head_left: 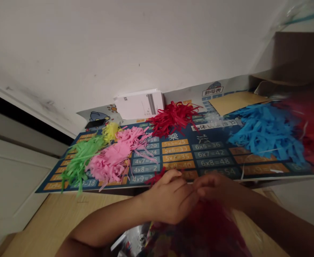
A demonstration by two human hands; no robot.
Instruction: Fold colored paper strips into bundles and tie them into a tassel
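My left hand and my right hand meet at the front edge of a blue multiplication-table mat. Both have their fingers curled and pinched together. A bit of red shredded paper sticks out by my left hand's fingers. Below my hands lies a dark red mass of shredded paper, blurred. What my right hand pinches is hidden.
On the mat lie heaps of shredded paper: green, yellow, pink, red, blue and another red one at the right. A white box and a dark phone sit against the wall. A cardboard box stands at the right.
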